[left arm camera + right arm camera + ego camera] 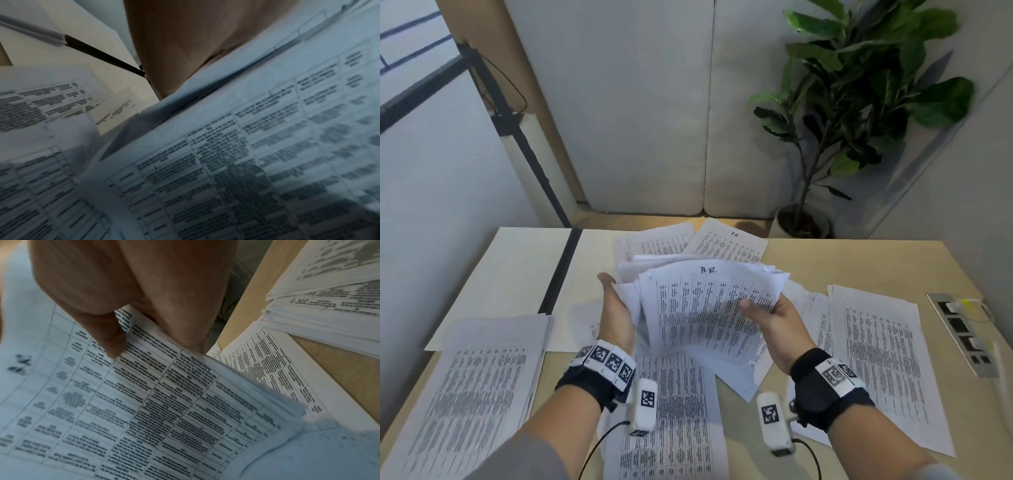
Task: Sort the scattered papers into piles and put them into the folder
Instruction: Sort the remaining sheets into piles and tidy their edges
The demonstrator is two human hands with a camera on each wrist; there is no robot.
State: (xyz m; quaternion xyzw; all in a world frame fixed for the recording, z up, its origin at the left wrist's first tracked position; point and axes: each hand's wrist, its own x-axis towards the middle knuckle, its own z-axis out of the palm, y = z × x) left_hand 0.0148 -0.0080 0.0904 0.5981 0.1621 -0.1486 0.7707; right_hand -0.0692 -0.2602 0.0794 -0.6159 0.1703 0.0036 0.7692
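I hold a loose bundle of printed papers (705, 308) above the table; its top sheet is marked "B.R.". My right hand (767, 317) pinches the bundle's right edge, thumb (115, 340) on top of the bundle (144, 402) and fingers underneath. My left hand (616, 308) stands upright with its palm (185, 40) against the left edge of the bundle (267, 146); its fingers look straight. An open cream folder (524, 274) with a black spine lies at the back left, seen again as the folder (61, 53) in the left wrist view. Its right half is partly covered by sheets.
Paper piles lie on the wooden table (859, 260): one at the front left (479, 394), one at the right (876, 359), a sheet in front (674, 411), more at the back (722, 240). A socket panel (962, 332) sits at the right edge. A potted plant (859, 102) stands behind.
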